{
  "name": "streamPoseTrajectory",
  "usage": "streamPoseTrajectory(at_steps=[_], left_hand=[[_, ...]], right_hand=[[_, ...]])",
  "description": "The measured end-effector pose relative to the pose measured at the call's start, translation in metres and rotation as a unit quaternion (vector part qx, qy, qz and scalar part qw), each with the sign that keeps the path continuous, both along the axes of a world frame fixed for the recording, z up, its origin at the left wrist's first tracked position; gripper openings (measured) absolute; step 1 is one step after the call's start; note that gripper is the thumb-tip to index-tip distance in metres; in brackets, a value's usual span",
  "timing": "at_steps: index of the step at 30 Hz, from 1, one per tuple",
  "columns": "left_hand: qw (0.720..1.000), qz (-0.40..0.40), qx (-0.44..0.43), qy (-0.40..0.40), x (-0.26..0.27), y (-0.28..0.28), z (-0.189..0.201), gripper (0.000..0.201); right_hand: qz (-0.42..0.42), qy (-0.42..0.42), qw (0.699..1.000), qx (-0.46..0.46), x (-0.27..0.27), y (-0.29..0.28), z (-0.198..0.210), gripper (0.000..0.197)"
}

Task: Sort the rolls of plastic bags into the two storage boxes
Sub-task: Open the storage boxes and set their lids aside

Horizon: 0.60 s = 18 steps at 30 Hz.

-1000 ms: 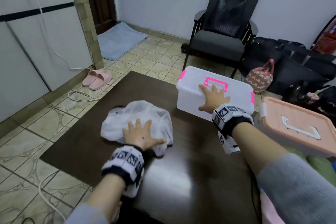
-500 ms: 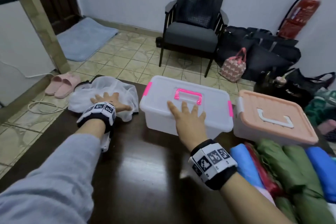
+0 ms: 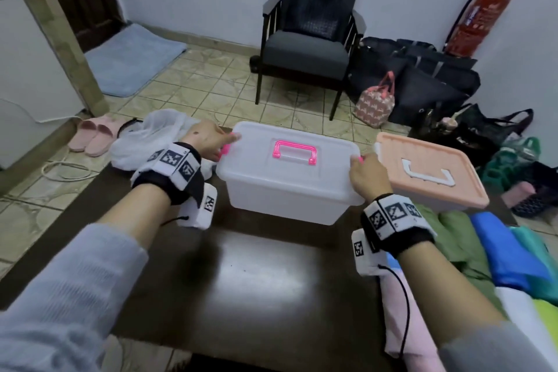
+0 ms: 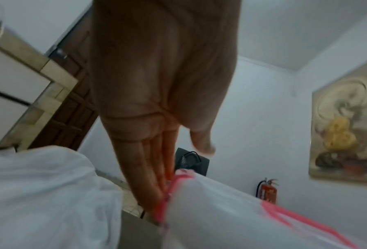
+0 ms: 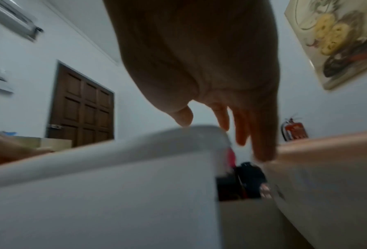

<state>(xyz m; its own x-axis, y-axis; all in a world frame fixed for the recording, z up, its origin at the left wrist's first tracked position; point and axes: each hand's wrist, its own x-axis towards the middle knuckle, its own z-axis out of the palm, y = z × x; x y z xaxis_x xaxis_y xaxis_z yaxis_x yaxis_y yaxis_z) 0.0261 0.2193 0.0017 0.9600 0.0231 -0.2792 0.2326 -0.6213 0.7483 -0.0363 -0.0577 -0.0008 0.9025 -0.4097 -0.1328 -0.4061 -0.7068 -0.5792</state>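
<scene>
Frame centre: left hand [image 3: 208, 140] and right hand [image 3: 368, 174], fingers straight, touching clear box [image 3: 287, 190] ends.

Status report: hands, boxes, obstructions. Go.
Left hand and right hand open at the clear box's pink end latches. Both lids shut. Peach box close alongside right; rolls unsorted.

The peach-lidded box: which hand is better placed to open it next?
Probably the right. The right hand is at the clear box's right end, directly beside the peach-lidded box. The left hand is at the clear box's far left end.
</scene>
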Motion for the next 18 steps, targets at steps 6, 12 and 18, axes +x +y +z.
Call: streamPoseTrajectory(at_steps=[6, 12, 18], left_hand=[[0.998, 0.024, 0.047, -0.017, -0.019, 0.0, -0.005, 0.032], [0.996, 0.079, 0.031, -0.02, -0.031, 0.003, -0.007, 0.032], [0.981, 0.142, -0.132, 0.033, -0.042, 0.01, -0.015, 0.025]], right_hand=[[0.012, 0.068, 0.997, -0.028, -0.005, -0.025, -0.024, 0.032], [0.231, -0.238, 0.935, -0.129, -0.037, 0.019, -0.002, 0.034], [0.426, -0.079, 0.878, -0.204, -0.06, 0.06, 0.001, 0.032]])
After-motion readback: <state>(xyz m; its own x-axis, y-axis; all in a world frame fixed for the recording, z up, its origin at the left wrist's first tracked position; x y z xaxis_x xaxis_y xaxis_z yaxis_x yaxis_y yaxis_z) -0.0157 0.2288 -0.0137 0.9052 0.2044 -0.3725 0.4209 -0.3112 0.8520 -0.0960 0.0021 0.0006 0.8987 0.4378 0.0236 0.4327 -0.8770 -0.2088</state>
